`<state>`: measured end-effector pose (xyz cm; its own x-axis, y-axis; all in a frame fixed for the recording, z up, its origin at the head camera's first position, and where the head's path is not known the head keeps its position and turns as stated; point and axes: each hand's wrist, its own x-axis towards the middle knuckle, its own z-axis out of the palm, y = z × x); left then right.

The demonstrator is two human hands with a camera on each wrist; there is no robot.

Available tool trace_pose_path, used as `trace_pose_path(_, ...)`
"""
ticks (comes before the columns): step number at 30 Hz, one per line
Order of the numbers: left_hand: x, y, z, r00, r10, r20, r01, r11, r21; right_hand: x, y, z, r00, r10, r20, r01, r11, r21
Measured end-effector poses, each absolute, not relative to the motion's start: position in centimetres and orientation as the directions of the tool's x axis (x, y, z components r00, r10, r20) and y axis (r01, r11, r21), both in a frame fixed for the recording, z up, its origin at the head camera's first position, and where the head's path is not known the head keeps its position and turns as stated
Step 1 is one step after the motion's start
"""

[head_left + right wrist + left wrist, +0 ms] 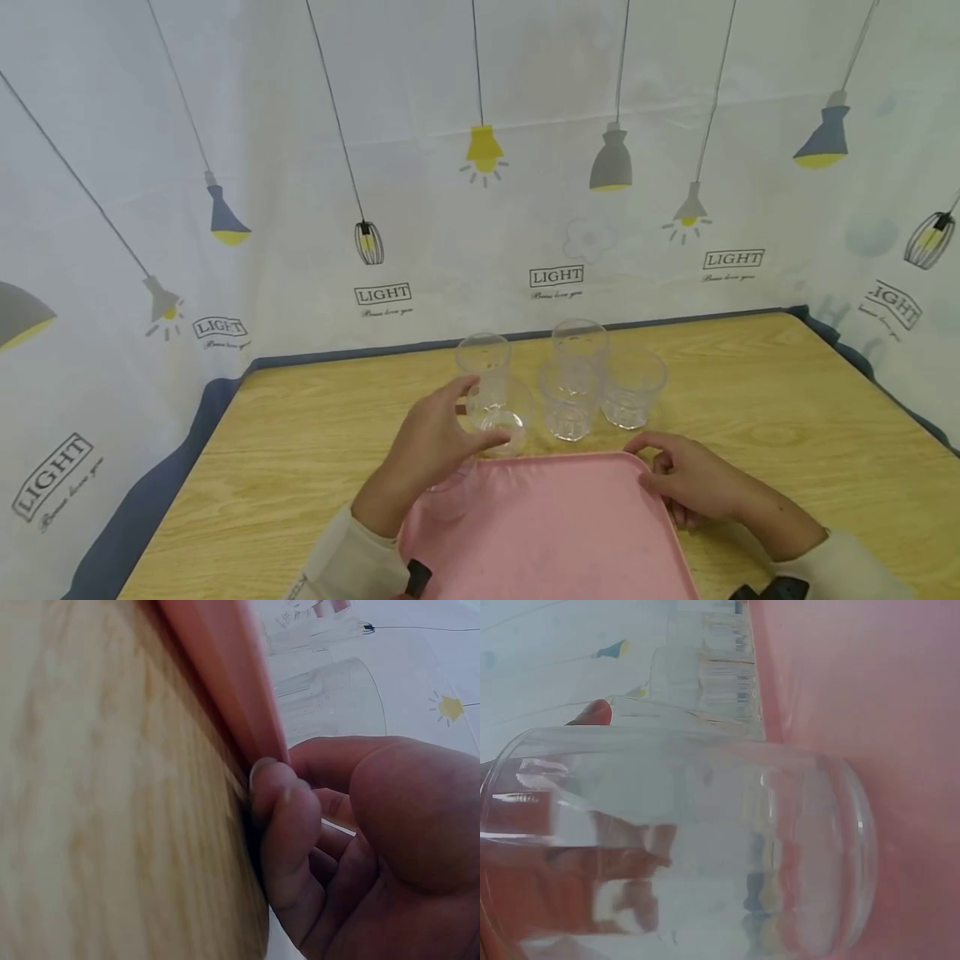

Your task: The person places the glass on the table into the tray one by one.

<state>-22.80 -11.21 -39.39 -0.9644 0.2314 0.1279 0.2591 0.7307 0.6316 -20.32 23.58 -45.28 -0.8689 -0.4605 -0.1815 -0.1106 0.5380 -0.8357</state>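
Observation:
My left hand point(431, 437) reaches over the tray's far left corner, thumb and fingers spread in a curve at the near left side of a clear glass point(517, 404). Firm contact with that glass cannot be made out. Under the left wrist another clear glass point(452, 498) stands upright on the pink tray point(555, 525); it fills much of the left wrist view point(705, 847). At the tray's far right corner my right hand point(697, 479) pinches the rim, with curled fingers point(289, 825) against its outer side in the right wrist view.
Beyond the tray, several more clear glasses stand close together on the wooden table point(780, 400), among them one at the right point(633, 383) and one at the back left point(483, 354). A white curtain point(420, 108) printed with lamps hangs behind the table edge.

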Motion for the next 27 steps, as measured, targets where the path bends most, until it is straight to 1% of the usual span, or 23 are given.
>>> trace_pose_path(6,-22.7,-11.2,-38.9,-0.96,0.225,0.169,0.28,0.71,0.646,-20.4,23.7,-45.2,-0.871,-0.457,-0.178,-0.114,0.541,-0.833)
trace_pose_path(10,-22.4,-11.1,-38.4,-0.959,0.225,0.173,0.282,0.693,0.664,-20.3,23.7,-45.2,-0.874,-0.456,-0.17,-0.121,0.543,-0.831)
trace_pose_path(15,-21.8,-11.1,-37.7,-0.96,0.228,0.162,0.274,0.654,0.705,-20.2,23.6,-45.4,-0.872,-0.46,-0.167,-0.119,0.53,-0.84)
trace_pose_path(20,-20.7,-11.3,-36.8,-0.958,0.257,0.129,0.262,0.598,0.757,-20.3,23.5,-45.5,-0.868,-0.467,-0.167,-0.121,0.526,-0.842)
trace_pose_path(27,-18.5,-11.9,-35.5,-0.952,0.285,0.11,0.265,0.592,0.761,-20.3,23.7,-45.5,-0.863,-0.474,-0.174,-0.111,0.513,-0.851)
